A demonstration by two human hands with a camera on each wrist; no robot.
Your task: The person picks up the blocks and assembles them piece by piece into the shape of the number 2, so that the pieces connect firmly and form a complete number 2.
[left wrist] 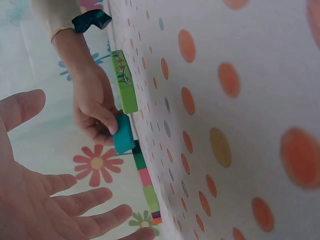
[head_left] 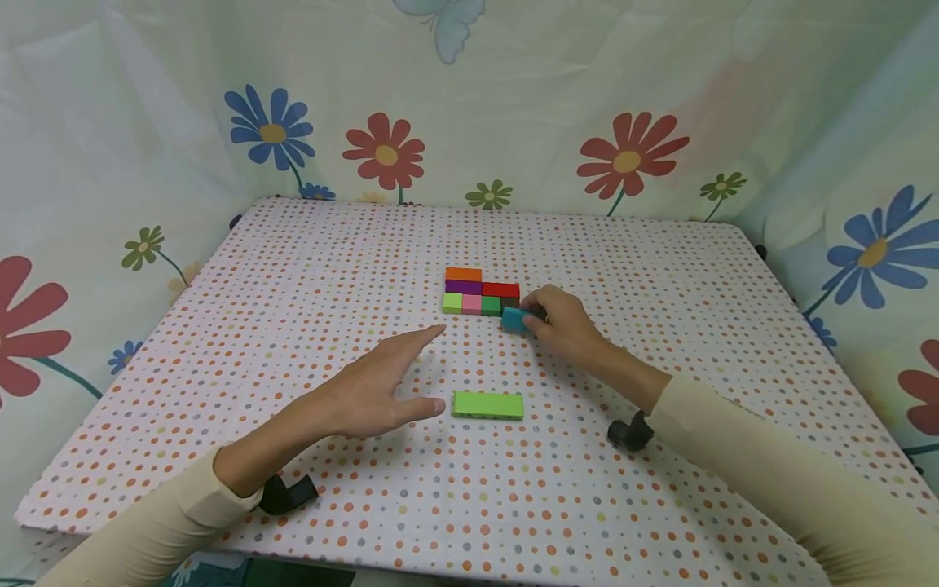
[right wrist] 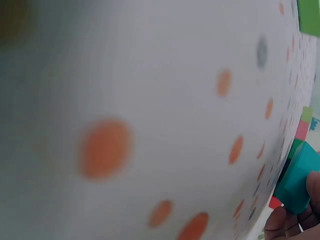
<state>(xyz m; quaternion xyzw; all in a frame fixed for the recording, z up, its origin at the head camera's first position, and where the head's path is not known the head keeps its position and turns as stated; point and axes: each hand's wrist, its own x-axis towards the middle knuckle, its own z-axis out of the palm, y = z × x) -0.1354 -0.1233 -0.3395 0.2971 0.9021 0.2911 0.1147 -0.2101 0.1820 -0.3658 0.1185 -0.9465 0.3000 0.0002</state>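
My right hand (head_left: 563, 324) pinches a teal block (head_left: 513, 320) between thumb and fingers, at the near right corner of a group of coloured blocks. That group has an orange block (head_left: 464, 274) at the back, a purple block (head_left: 464, 287) and a red block (head_left: 501, 289) in the middle, and light green (head_left: 452, 303), pink (head_left: 472, 304) and dark green (head_left: 491, 306) blocks in front. My left hand (head_left: 374, 387) hovers with fingers spread and holds nothing. Just right of its thumb lies a long lime green block (head_left: 487, 405); the left wrist view shows a printed picture on its side.
The table (head_left: 330, 269) wears a white cloth with coloured dots. A flower-printed curtain (head_left: 528, 98) hangs behind it and at both sides. Dark wrist-worn devices (head_left: 629, 432) sit under both wrists, close over the cloth.
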